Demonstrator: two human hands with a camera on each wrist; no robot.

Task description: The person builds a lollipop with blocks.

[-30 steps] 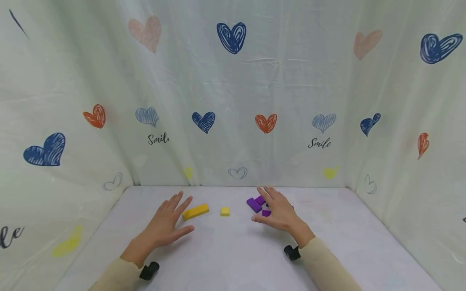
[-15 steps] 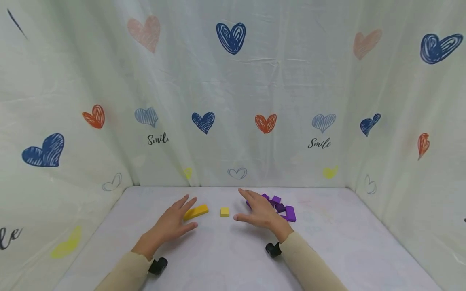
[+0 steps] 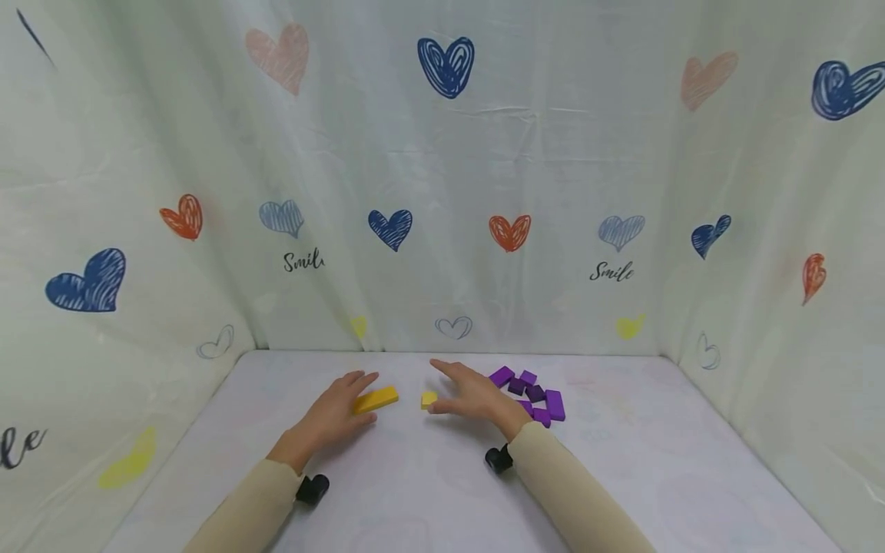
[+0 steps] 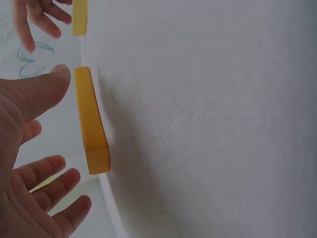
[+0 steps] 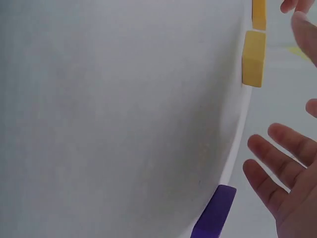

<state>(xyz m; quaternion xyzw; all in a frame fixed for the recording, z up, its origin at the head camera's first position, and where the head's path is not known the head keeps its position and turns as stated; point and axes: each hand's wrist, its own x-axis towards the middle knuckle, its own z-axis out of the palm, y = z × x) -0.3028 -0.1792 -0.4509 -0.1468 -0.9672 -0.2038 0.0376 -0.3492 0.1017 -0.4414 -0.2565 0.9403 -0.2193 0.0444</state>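
Both spread & gripping nil, L hand [image 3: 332,415] & R hand [image 3: 477,395] are hovering nr a long yellow rectangular block [image 3: 377,399] & small yellow squarish block [image 3: 427,399] resp., poss. risking a nudge if R's dipping carelessly.

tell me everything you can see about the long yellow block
The long yellow block is a plain, straight-edged bar, smooth and matt; its material is uncertain. It lies flat on the white tabletop, to the left of the small yellow block, slanting so its right end points farther from the person. The left hand spreads around its left end, partly hiding it in the head view. No finger is seen touching it.
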